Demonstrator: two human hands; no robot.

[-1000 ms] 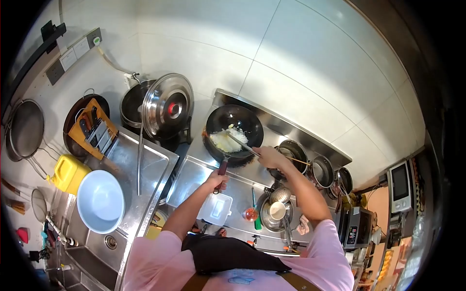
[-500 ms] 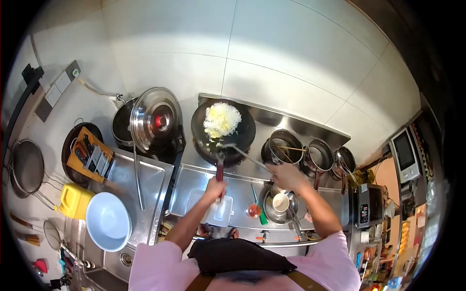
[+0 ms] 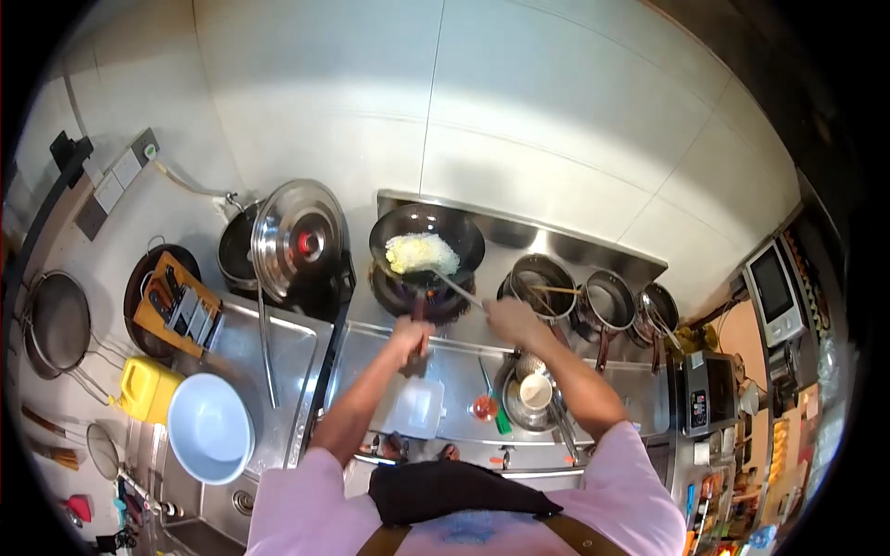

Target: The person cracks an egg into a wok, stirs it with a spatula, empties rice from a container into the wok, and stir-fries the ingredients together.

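My left hand point(image 3: 411, 337) is closed around the handle of a dark wok point(image 3: 380, 236), which is tilted up off the burner point(image 3: 454, 307). White, rice-like food with yellow, egg-like bits point(image 3: 422, 252) lies in the lower part of the wok. In my right hand point(image 3: 519, 322) is a long-handled metal cooking utensil point(image 3: 464, 292). Its head reaches the wok at the food, and its exact shape is hidden there. Below my hands, a white plastic container point(image 3: 419, 408) sits on the steel counter point(image 3: 464, 357), with a small bowl of red stuff point(image 3: 484, 408) to its right.
Several pans point(image 3: 609, 301) stand to the right, near a metal bowl holding a pale cup point(image 3: 535, 391). A large steel lid point(image 3: 287, 227) leans at a pot point(image 3: 236, 246) on the left. Further left are a knife rack point(image 3: 176, 306), yellow jug point(image 3: 144, 389) and blue basin point(image 3: 210, 431).
The wok has tilted up off the burner, and the food has slid down toward the handle side. My right hand has moved left, and my left hand slightly up.
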